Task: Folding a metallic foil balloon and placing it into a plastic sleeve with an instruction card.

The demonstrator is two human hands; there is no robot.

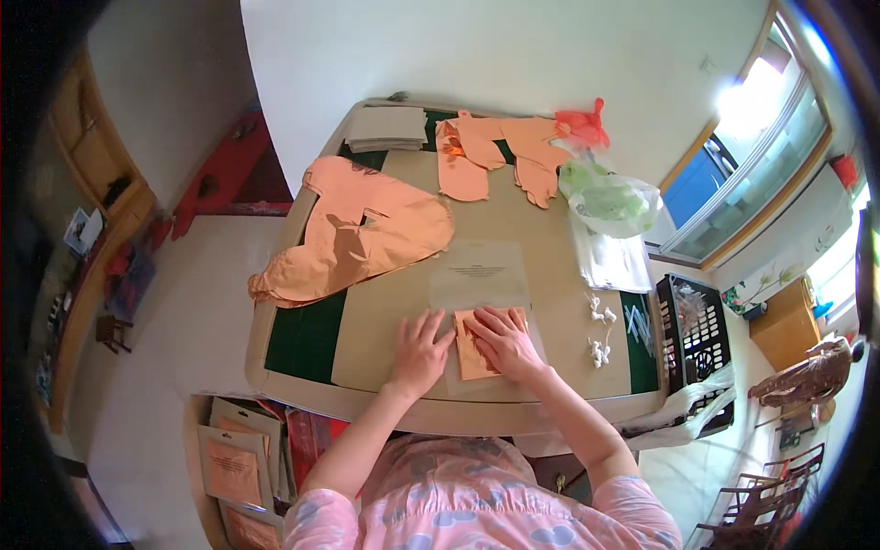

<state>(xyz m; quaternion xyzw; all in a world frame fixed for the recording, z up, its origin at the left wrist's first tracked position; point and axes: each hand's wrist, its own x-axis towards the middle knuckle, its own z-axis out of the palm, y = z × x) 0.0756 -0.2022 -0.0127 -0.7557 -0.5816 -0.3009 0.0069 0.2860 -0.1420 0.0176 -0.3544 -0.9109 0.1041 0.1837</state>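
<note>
A rose-gold foil balloon, folded into a small rectangle, lies near the front of the table. My right hand rests on top of it, fingers stretched out and pressing on the foil. Just to its left, my left hand lies with its fingers spread, holding nothing. A clear plastic bag with small dark print is spread flat under and beyond the folded foil. Farther left sits a large flat heart-like foil balloon, its surface creased. More flat foil balloons overlap at the far side.
Grey cards are stacked at the far left. To the right are a greenish plastic bag, clear bags, small white string bundles and pale straws. A black crate stands beyond the right edge; packed balloons sit lower left.
</note>
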